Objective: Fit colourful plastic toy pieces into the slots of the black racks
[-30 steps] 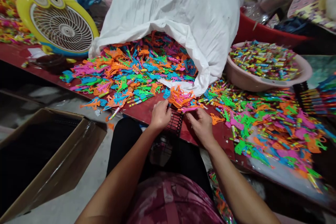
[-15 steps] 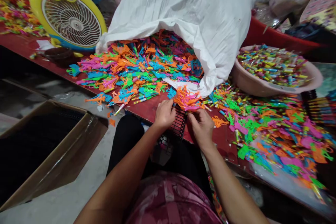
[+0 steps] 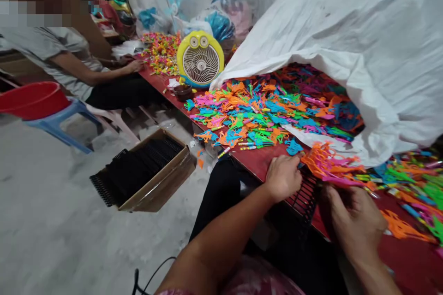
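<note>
My left hand (image 3: 284, 177) is closed at the upper left edge of a black plastic grid rack (image 3: 304, 196), which lies over the table's front edge. At the rack's far end sits a bunch of orange and pink plastic pieces (image 3: 327, 161). To the right of the rack is my right hand (image 3: 360, 223), its thumb and fingers drawn together just below the bunch. What those fingertips hold is hidden. An orange plastic piece (image 3: 403, 226) lies on the red table (image 3: 256, 161) beyond that hand.
A large white sack (image 3: 346, 23) spills colourful plastic pieces (image 3: 249, 115) onto the table. Behind them stands a yellow fan (image 3: 201, 60). A cardboard box (image 3: 162, 184) of black racks is on the floor. At the left sits another person (image 3: 76, 55) beside a red basin (image 3: 34, 99).
The view has swung left, bringing the other person, the red basin and the whole box into sight. Both hands stay at the rack, in nearly the same pose.
</note>
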`<state>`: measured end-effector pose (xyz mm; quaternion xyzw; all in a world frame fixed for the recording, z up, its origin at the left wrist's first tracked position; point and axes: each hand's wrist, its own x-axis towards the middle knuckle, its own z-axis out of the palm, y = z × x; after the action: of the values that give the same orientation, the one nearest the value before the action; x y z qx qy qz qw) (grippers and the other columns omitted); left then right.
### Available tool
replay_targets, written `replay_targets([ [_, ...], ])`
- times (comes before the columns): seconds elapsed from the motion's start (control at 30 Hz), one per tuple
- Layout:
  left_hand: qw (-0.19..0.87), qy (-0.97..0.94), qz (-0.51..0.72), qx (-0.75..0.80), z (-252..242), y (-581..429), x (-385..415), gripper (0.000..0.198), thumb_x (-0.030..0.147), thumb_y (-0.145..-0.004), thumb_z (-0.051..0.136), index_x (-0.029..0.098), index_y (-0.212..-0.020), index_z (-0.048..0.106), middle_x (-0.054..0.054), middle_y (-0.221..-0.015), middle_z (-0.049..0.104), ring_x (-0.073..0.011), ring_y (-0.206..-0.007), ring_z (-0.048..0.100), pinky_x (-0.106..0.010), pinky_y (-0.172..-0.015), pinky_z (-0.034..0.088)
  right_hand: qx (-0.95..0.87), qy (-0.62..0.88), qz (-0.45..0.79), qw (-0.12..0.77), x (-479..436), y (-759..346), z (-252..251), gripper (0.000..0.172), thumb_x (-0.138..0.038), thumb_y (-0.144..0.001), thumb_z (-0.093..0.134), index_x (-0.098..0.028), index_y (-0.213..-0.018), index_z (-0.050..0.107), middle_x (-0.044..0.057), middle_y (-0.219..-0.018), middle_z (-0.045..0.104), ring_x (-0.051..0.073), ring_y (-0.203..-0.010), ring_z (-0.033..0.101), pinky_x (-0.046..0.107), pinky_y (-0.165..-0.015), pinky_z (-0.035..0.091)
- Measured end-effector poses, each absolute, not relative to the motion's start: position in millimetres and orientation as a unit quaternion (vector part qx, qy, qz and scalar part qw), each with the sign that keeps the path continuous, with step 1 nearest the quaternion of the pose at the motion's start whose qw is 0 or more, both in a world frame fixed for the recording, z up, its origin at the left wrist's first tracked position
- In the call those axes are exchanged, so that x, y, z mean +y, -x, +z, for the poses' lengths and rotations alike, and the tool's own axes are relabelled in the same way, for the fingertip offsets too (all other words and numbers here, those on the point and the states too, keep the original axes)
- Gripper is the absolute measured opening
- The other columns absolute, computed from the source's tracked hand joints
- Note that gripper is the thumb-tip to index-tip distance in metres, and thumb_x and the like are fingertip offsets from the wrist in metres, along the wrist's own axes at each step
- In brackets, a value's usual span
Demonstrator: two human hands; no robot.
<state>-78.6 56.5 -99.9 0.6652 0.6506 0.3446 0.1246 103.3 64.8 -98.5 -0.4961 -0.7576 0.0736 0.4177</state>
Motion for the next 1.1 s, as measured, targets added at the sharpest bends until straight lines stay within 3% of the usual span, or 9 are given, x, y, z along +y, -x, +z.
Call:
replay_targets([
  [0.23,0.151,-0.666,0.339,0.647,-97,80,53,0.027,0.017,-0.088,0.044,0.02,-0.111,0.059,-0.007,-0.104,0.069,-0.0228,-0.101,0.06,-0.036,-0.085,0.046,-0.748,0.514,0.088,0.411,58,-100,-92,0.032,-0.05,-0.087,0.058,-0.019,-0.087,0.064,0.006,-0.078,0.067,0.02,-0.068,0.059,0.033,-0.066,0.044],
  [0.37,0.163,-0.657,0.352,0.647,-100,80,54,0.029,0.013,-0.088,0.044,0.019,-0.113,0.058,-0.008,-0.106,0.068,-0.0228,-0.103,0.059,-0.036,-0.089,0.044,-0.743,0.534,0.104,0.389,59,-101,-87,0.03,-0.047,-0.089,0.056,-0.019,-0.08,0.062,0.006,-0.075,0.066,0.02,-0.068,0.058,0.033,-0.067,0.045],
  [0.5,0.161,-0.654,0.367,0.642,-104,78,54,0.03,0.014,-0.088,0.047,0.02,-0.115,0.057,-0.008,-0.109,0.067,-0.0229,-0.105,0.057,-0.035,-0.088,0.042,-0.732,0.544,0.151,0.381,61,-104,-84,0.027,-0.044,-0.089,0.058,-0.018,-0.084,0.064,0.005,-0.076,0.068,0.02,-0.069,0.06,0.032,-0.066,0.045],
  [0.93,0.164,-0.656,0.366,0.639,-105,78,54,0.026,0.014,-0.088,0.048,0.02,-0.111,0.057,-0.007,-0.109,0.067,-0.0237,-0.107,0.056,-0.035,-0.088,0.041,-0.797,0.501,0.074,0.328,55,-93,-77,0.022,-0.035,-0.092,0.053,-0.02,-0.077,0.057,0.0,-0.07,0.057,0.016,-0.063,0.05,0.028,-0.064,0.038],
  [1.1,0.161,-0.654,0.372,0.638,-104,78,54,0.021,0.013,-0.087,0.048,0.02,-0.104,0.058,-0.007,-0.103,0.067,-0.0229,-0.103,0.057,-0.035,-0.087,0.041,-0.794,0.511,0.091,0.315,54,-87,-72,0.022,-0.034,-0.094,0.05,-0.019,-0.081,0.061,0.004,-0.078,0.064,0.017,-0.068,0.055,0.028,-0.067,0.04],
])
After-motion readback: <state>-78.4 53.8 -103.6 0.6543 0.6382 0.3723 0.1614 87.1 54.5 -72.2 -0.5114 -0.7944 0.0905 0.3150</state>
